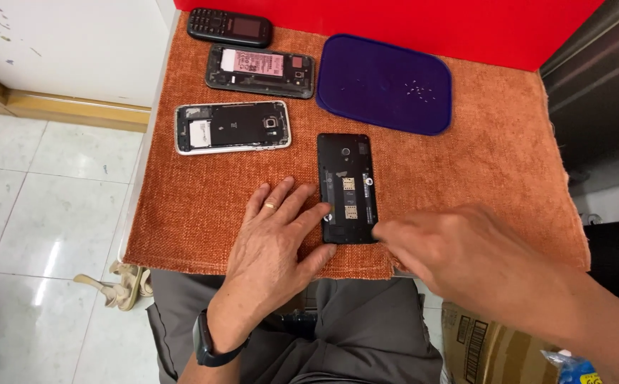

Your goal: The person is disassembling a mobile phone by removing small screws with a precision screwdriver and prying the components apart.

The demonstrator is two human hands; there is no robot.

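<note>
While the left hand point(274, 242) lies flat on the rust-orange woven cloth point(203, 227), its fingers spread and gripping nothing, the fingertips press against the left edge of the black rectangular phone with its back cover off point(347, 188), steadying it. The right hand point(459, 252) reaches to the phone's lower right corner, fingers pinched together and blurred; I cannot tell whether they hold anything. Judging by this, work on the opened phone is in hand, calling for a fine, steady touch. Beyond the fingers lie a white-framed opened phone point(232, 126), another opened phone point(260, 70), a small keypad phone point(229, 27) and a dark blue rounded mat point(386, 84).
</note>
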